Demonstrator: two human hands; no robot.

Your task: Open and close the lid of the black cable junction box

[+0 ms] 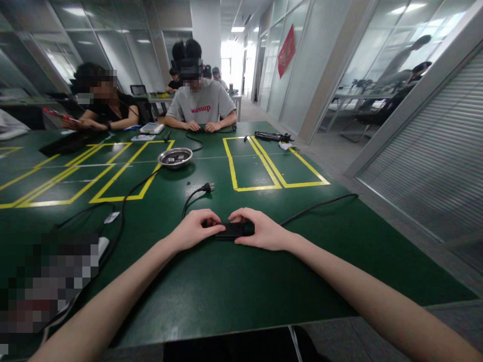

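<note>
A black power adapter (229,231) lies level at the front middle of the green table, between my two hands. My left hand (196,229) grips its left end, thumb along the top and fingers curled behind. Its right end is held by my right hand (262,229), with thumb in front and fingers at the back. From behind my left hand runs a short black cord ending in a power plug (207,188), which rests on the table. A thin black cable (320,207) leads away to the right from behind my right hand. The adapter's ends are partly hidden by my fingers.
A metal bowl (175,158) with small metal parts stands beyond my left hand. Yellow tape (258,189) marks rectangles on the green table (211,286). A folded black tripod-like object (273,136) lies far right. Two people sit opposite, and a long black cable (123,206) curves at left.
</note>
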